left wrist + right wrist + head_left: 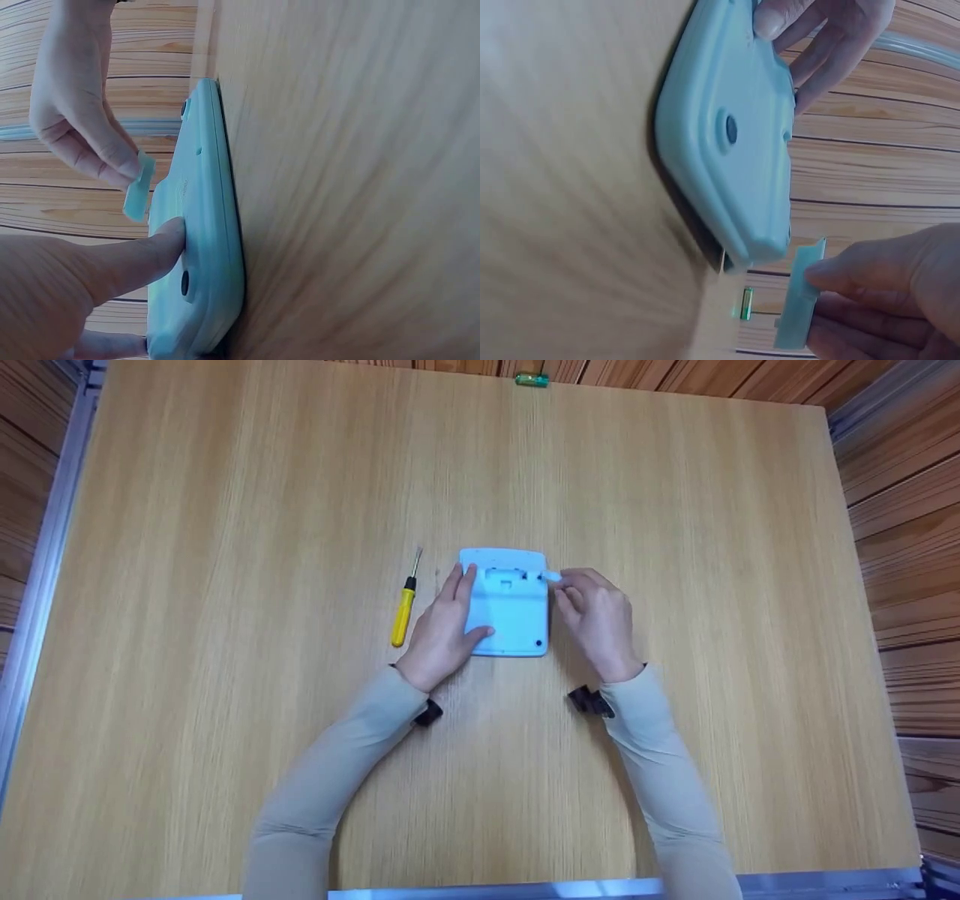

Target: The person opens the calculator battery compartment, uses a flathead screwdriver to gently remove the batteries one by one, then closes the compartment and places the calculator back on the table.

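A light-blue device (510, 615), which looks like a calculator, lies face down on the table. Its small battery compartment (504, 577) is uncovered near the far end. My left hand (445, 626) rests on its left side, the thumb and fairly straight fingers pressing on the back. Just off the right edge, my right hand (596, 611) pinches a small light-blue battery cover (799, 300) between thumb and fingers. In the left wrist view the cover (139, 191) is held up, above the device's back. Whether a battery sits inside the compartment is too small to tell.
A yellow-handled screwdriver (403, 617) lies left of my left hand, its tip pointing away. At the far edge of the wooden table (675, 525) lies a green battery (532, 380). Wood-panelled walls and metal rails (45, 555) border the table.
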`<move>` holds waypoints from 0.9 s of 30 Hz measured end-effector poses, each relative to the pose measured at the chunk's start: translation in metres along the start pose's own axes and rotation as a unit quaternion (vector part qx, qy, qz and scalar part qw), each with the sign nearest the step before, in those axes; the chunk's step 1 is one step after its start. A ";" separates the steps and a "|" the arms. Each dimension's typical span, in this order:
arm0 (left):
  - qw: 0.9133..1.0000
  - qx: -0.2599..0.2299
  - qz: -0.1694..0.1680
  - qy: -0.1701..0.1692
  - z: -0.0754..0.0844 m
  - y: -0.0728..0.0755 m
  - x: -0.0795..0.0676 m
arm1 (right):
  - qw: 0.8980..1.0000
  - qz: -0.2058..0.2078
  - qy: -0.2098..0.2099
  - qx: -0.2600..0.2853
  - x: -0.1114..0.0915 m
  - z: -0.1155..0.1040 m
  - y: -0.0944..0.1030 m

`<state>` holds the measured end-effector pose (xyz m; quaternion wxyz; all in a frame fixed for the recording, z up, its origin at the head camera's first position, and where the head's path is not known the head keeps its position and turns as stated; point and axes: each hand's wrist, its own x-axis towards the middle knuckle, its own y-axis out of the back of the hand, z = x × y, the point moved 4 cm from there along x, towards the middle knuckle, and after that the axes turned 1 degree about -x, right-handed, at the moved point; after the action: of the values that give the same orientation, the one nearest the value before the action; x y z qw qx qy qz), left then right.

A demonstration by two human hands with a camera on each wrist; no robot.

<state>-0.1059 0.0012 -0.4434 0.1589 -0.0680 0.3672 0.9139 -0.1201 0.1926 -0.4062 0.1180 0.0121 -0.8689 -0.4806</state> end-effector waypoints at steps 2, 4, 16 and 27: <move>1.000 -0.001 -0.001 0.002 0.000 0.000 0.000 | 1.000 -0.006 0.006 0.005 0.000 -0.003 -0.003; 1.000 -0.001 -0.002 0.004 0.000 0.000 0.000 | 1.000 -0.007 0.015 0.006 0.001 -0.006 -0.005; 1.000 0.012 0.000 -0.009 0.001 0.001 0.000 | 0.998 -0.044 0.048 0.007 0.004 -0.030 -0.018; 1.000 0.020 -0.001 -0.009 0.000 0.000 0.000 | 0.996 -0.054 0.072 -0.003 0.007 -0.041 -0.027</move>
<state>-0.1064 0.0009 -0.4432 0.1640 -0.0569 0.3836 0.9071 -0.1203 0.1433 -0.4063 0.1542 0.0934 -0.8545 -0.4871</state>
